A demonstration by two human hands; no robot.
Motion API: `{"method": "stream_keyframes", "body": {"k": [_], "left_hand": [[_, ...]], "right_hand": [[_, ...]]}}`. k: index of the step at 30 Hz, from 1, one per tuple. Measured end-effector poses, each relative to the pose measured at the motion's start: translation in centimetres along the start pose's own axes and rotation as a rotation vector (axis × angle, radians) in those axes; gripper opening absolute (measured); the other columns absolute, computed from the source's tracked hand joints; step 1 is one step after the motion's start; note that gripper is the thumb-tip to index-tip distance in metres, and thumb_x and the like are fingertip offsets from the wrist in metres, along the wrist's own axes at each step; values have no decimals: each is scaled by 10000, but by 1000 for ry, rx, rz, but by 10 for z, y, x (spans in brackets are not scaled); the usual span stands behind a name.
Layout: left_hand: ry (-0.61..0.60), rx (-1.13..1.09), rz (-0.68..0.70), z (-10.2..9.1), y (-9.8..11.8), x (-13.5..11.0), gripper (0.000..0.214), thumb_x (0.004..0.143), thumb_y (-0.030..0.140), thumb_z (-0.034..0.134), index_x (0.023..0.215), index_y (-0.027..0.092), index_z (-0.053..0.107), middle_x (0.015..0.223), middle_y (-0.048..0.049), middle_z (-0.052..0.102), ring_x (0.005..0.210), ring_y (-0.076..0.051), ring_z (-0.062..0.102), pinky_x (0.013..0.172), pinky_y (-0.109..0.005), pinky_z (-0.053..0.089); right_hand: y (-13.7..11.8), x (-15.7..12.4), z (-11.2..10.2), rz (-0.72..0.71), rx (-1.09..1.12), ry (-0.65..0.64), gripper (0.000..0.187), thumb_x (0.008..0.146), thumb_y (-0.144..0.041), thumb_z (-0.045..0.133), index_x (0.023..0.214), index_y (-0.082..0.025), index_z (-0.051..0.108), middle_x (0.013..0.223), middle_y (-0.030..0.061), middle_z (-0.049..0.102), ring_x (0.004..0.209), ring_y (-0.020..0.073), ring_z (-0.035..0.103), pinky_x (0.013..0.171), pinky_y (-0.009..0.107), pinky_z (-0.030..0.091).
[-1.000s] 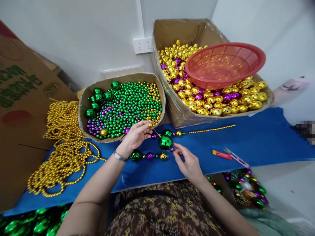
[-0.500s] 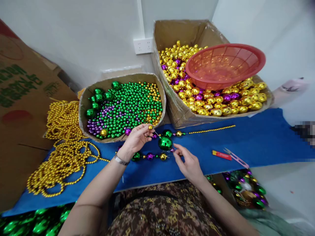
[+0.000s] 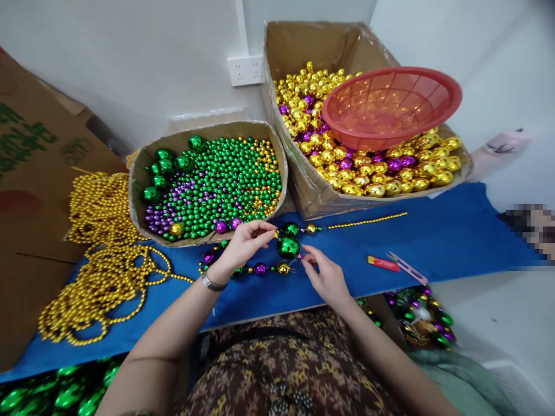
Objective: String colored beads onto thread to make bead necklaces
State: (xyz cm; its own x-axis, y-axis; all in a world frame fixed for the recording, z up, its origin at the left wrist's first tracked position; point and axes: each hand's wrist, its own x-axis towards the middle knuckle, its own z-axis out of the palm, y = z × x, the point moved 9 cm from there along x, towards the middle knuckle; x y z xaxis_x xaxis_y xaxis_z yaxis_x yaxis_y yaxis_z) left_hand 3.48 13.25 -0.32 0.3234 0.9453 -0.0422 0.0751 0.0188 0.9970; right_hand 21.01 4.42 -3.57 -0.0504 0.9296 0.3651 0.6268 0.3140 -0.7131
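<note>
Over the blue cloth, my left hand (image 3: 254, 241) pinches a small gold bead (image 3: 276, 233) against the left side of a large shiny green bead (image 3: 288, 247). My right hand (image 3: 327, 276) is closed at the green bead's lower right, thumb and forefinger on a small purple bead (image 3: 300, 256). A second green bead (image 3: 291, 229) lies just behind, in line with a gold bead (image 3: 310, 228) and a thin gold bead strand (image 3: 368, 220). Nearer me runs a strung row with a purple bead (image 3: 261, 268) and a gold bead (image 3: 284, 268), partly hidden by my left hand.
Behind my hands stand a carton of small green, purple and gold beads (image 3: 208, 190) and a taller carton (image 3: 312, 199) with a red basket (image 3: 390, 110) on its gold beads. Gold bead strands (image 3: 99, 289) heap at left. Pink snips (image 3: 410, 268) and a red-yellow item (image 3: 383, 263) lie right.
My left hand has brought the gold bead along the string, right and down, up to the large green bead. My right hand stays at the purple bead. The whole view has shifted slightly.
</note>
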Motion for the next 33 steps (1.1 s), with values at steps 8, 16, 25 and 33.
{"method": "stream_keyframes", "body": {"k": [8,16,25,33], "left_hand": [[31,354,325,36,14,-5,191,805,334,687,775,145,696,800,-60,724,702,-150,658,634,-246,510],[-49,443,709,70,103,-10,122,863,260,635,821,152,672,796,-39,713,737,-119,659,665,-222,516],[-12,325,539,68,57,-14,185,896,264,568,1039,159,620,937,-66,682,805,-138,654,702,-259,546],[-244,817,544,126,-31,-34,483,870,337,580,1291,137,455,1254,-167,575,1177,-286,534,983,-448,463]], "right_hand": [[40,-13,15,122,-129,-178,442,842,-106,447,1270,-189,519,1134,108,641,922,205,673,808,346,566],[-14,28,-30,-38,-12,-1,314,957,-284,455,1251,-223,547,1143,84,655,996,199,654,896,340,531],[16,24,-13,152,223,-25,265,968,-369,430,1016,-203,632,806,30,703,669,147,679,670,266,569],[6,15,-31,273,466,13,340,936,-462,476,992,-186,668,686,-4,622,589,104,606,580,216,536]]}}
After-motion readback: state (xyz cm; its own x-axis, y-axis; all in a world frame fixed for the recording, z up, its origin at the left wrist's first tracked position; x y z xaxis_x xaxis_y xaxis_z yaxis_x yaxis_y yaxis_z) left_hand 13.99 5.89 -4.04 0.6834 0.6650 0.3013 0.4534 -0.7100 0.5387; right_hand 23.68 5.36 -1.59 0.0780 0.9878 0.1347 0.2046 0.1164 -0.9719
